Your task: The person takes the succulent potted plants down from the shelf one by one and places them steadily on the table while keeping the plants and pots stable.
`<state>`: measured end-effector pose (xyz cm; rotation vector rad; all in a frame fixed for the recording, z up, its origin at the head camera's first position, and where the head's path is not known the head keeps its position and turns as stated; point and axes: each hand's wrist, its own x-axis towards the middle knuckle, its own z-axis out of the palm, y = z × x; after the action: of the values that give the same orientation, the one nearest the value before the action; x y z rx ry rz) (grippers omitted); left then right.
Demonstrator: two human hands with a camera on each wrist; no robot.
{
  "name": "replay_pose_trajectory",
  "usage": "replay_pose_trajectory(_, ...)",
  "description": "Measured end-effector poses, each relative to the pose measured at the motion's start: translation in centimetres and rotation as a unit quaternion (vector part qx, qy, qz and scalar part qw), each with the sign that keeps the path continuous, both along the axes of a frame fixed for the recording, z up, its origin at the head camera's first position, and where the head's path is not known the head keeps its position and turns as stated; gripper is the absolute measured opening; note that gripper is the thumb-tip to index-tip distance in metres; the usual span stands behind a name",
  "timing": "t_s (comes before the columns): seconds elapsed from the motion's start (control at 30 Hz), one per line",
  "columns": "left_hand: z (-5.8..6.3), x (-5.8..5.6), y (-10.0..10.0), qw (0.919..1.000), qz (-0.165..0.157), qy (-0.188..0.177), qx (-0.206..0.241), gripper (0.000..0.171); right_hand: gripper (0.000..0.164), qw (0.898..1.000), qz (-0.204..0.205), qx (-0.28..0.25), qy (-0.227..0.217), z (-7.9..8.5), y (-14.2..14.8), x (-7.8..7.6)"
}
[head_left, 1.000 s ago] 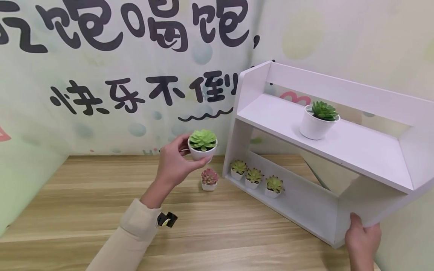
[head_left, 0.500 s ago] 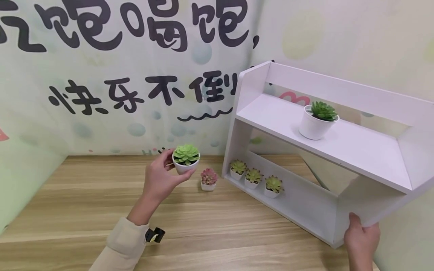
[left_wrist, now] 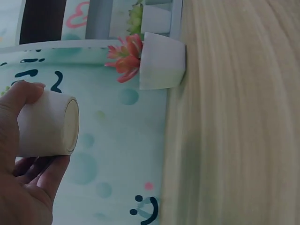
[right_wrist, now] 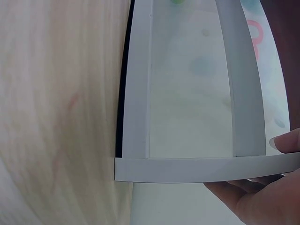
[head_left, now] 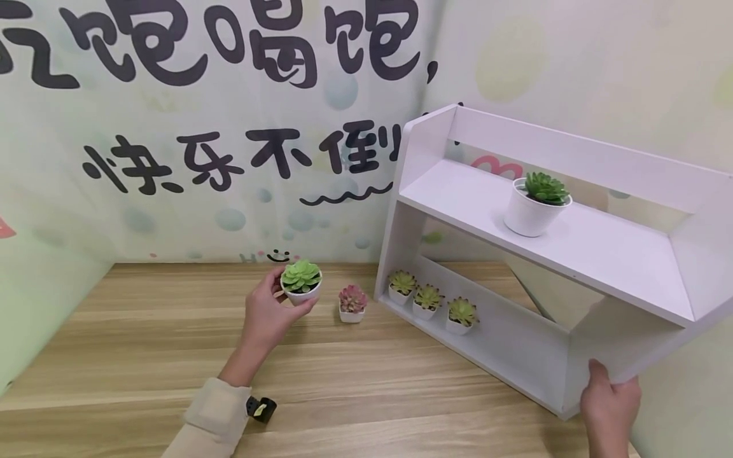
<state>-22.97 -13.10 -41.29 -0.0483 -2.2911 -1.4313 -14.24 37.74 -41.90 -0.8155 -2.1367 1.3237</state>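
Observation:
My left hand (head_left: 265, 313) holds a green succulent (head_left: 301, 277) in a round white pot, thumb on one side and fingers on the other. In the left wrist view the white pot (left_wrist: 44, 124) is tilted sideways by the camera, its base bare and apart from the table. A pink-red succulent (head_left: 352, 303) in a square white pot stands on the table just right of it. At the lower right, my right hand (head_left: 611, 407) grips the side panel of a white two-tier shelf (head_left: 624, 261). The right wrist view shows thumb and fingers on opposite faces of that panel (right_wrist: 187, 169).
On the upper tier sits a dark green succulent (head_left: 537, 207) in a white pot. Three small yellow-green succulents (head_left: 427, 300) line the lower tier's left end. The wood-grain table (head_left: 143, 356) runs back to a printed wall (head_left: 189, 210).
My left hand has carried the potted green succulent left and down, away from the shelf and toward the table. The right hand and shelf have stayed in place.

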Motion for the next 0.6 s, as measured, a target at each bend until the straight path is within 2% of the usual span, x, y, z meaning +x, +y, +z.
replay_pose_trajectory(0.2,-1.6,-0.6,-0.2,0.9992,0.016,-0.023,-0.029,0.067,0.048,1.0,-0.005,0.016,0.002,-0.1,0.0,0.0)
replay_pose_trajectory(0.3,-2.2,-0.9,-0.2,0.9983,0.013,-0.047,-0.031,0.07,0.047,1.0,-0.006,0.016,0.005,-0.1,0.0,0.0)
replay_pose_trajectory(0.47,-3.2,-1.3,-0.2,0.9953,0.011,-0.094,-0.02,0.079,0.048,1.0,-0.005,0.02,0.002,-0.1,0.1,-0.1)
replay_pose_trajectory(0.6,-3.8,-1.9,-0.2,0.9929,-0.002,-0.119,-0.01,0.078,0.05,1.0,-0.007,0.017,-0.004,-0.1,0.1,0.0)
